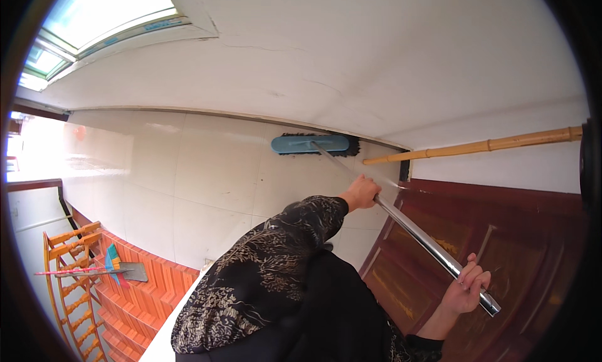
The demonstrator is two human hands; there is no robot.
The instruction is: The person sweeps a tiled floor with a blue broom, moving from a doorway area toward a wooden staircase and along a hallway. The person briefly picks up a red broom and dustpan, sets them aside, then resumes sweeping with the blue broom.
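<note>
A flat dust mop with a blue head (310,145) and dark fringe lies on the tiled floor (211,174), along the foot of the white wall. Its long metal handle (418,232) slants from the head towards the lower right. My left hand (363,192) is closed around the middle of the handle. Near the handle's top end, my right hand (468,287) grips the thicker shiny tube, some of its fingers raised. Both sleeves are black with a pale pattern.
A bamboo pole (470,148) leans beside the mop head at the right. Next to it stands a dark red panelled door (423,268). At the lower left, orange stairs (164,268) descend beside a wooden railing (87,296), with a colourful broom (113,263) and a dustpan (135,271).
</note>
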